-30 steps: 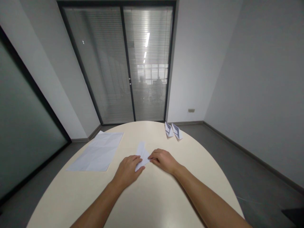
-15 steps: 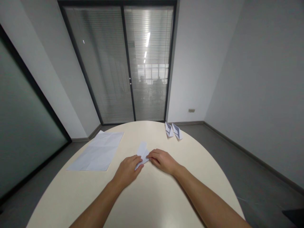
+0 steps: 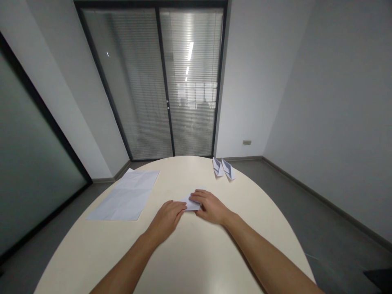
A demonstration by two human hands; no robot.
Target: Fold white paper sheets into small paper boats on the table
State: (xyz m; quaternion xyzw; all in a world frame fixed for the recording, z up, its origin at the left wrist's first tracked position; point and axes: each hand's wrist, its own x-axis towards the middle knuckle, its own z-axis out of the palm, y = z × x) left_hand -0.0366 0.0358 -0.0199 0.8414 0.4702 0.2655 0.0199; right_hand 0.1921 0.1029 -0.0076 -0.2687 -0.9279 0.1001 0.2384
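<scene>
A small folded piece of white paper lies between my hands near the middle of the table. Its left corner is pinched by my left hand, thumb below and fingers on top. My right hand grips the right part of the same paper, its fingers over the top and covering much of that side. Farther back, at the table's right rear edge, stand two folded paper boats side by side.
Flat white paper sheets with faint creases lie on the left of the round cream table. Beyond the table are a glass partition with blinds and a grey wall. A dark object shows at lower right.
The folded paper has been turned, so its long strip no longer points away from me. My right hand has shifted slightly and now covers its right side. The boats and sheets have stayed put.
</scene>
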